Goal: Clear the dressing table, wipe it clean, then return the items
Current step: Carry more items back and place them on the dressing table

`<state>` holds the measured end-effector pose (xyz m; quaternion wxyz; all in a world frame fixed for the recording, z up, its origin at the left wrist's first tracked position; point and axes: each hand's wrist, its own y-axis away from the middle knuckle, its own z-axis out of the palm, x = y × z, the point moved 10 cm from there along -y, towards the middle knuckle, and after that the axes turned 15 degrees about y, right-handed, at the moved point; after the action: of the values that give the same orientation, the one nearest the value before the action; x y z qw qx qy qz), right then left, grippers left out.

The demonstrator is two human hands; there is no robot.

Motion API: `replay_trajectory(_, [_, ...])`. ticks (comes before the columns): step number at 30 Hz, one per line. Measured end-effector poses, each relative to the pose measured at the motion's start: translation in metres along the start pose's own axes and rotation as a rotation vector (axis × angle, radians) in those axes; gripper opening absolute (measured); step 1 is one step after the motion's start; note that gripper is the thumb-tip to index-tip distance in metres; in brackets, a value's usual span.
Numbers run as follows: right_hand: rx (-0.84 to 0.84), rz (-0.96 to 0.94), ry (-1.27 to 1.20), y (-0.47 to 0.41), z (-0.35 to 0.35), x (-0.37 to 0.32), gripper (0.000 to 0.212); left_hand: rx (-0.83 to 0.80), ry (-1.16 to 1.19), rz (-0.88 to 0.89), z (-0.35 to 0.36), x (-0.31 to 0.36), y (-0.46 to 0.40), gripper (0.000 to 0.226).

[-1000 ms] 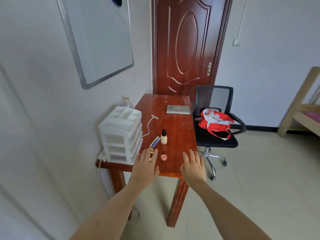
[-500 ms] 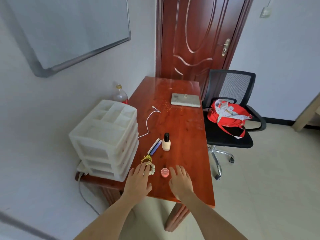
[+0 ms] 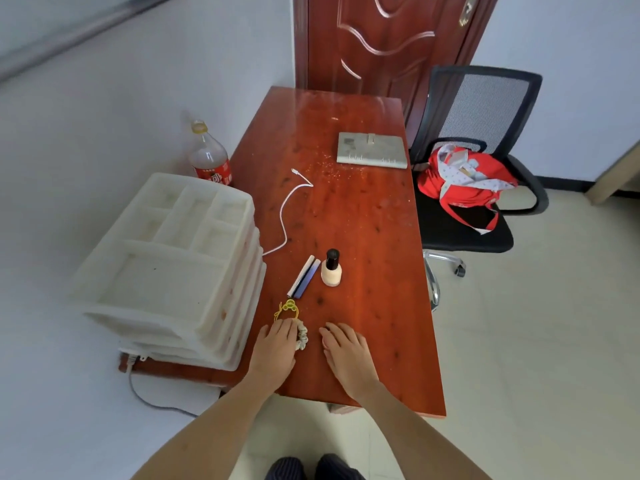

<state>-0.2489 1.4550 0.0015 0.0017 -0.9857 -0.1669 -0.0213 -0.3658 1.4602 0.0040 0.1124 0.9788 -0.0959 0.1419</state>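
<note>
Fingers of left hand (image 3: 275, 348) extended and lying flat, tips over a pale fabric scrunchie (image 3: 302, 336) near the front of the dressing table (image 3: 374, 216); resting on it or just above, cannot tell. Nothing gripped. Fingers of right hand (image 3: 344, 351) likewise straight, spread, palm down on or just over the bare wood just right of the scrunchie; holding nothing. Whether anything lies hidden beneath that palm, cannot tell.

Just beyond left fingertips: yellow hair tie (image 3: 286, 308), touching or nearly touching the scrunchie. Further back: two slim sticks (image 3: 304, 277) side by side, one pale, one dark blue, and just beside them an upright foundation bottle (image 3: 331, 269) with black cap. White charging cable (image 3: 287, 216) trailing from under the left side towards the middle. Grey notebook (image 3: 371, 153) at the far right edge. White drawer organiser (image 3: 169, 265) filling the near left corner. Crumbs and dust specks across the far half of the top.

Off the table: cola bottle (image 3: 210, 157) against the wall behind the organiser; mesh office chair (image 3: 478, 140) carrying a red bag (image 3: 460, 183).

Judged step: clearing, at its very start, all items yet on the top. Wiping not begun; no cloth in view.

Next move, judged: curl left fingers round scrunchie and hair tie together, lift clear. Soft, light, no slip risk. Bottle to be lifted upright by the body.
</note>
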Motion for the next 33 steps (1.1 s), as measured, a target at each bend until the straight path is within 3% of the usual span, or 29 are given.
replay_trajectory(5, [-0.004, 0.058, 0.038, -0.007, -0.001, 0.01, 0.033, 0.075, 0.002, 0.061, -0.005, 0.006, -0.013, 0.037])
replay_trajectory(15, [-0.014, 0.102, 0.041, -0.007, -0.001, 0.01, 0.037, 0.051, -0.084, 0.084, -0.007, 0.004, -0.019, 0.031])
replay_trajectory(18, [0.009, 0.077, 0.02, -0.005, -0.003, 0.011, 0.035, 0.048, -0.025, 0.094, -0.006, 0.005, -0.018, 0.039])
replay_trajectory(23, [0.023, 0.049, -0.067, -0.008, -0.009, 0.01, 0.04, 0.026, 0.126, 0.043, -0.017, 0.007, -0.013, 0.021])
replay_trajectory(25, [0.067, 0.005, -0.099, -0.011, -0.021, 0.007, 0.041, 0.033, 0.167, -0.007, -0.021, 0.005, -0.004, 0.026])
replay_trajectory(29, [0.155, -0.181, -0.094, -0.023, -0.045, -0.01, 0.033, 0.146, 0.181, -0.072, -0.029, 0.002, 0.014, 0.046])
replay_trajectory(33, [0.268, -0.388, -0.087, -0.024, -0.066, -0.035, 0.016, 0.466, 0.229, -0.112, -0.067, 0.007, 0.062, 0.027])
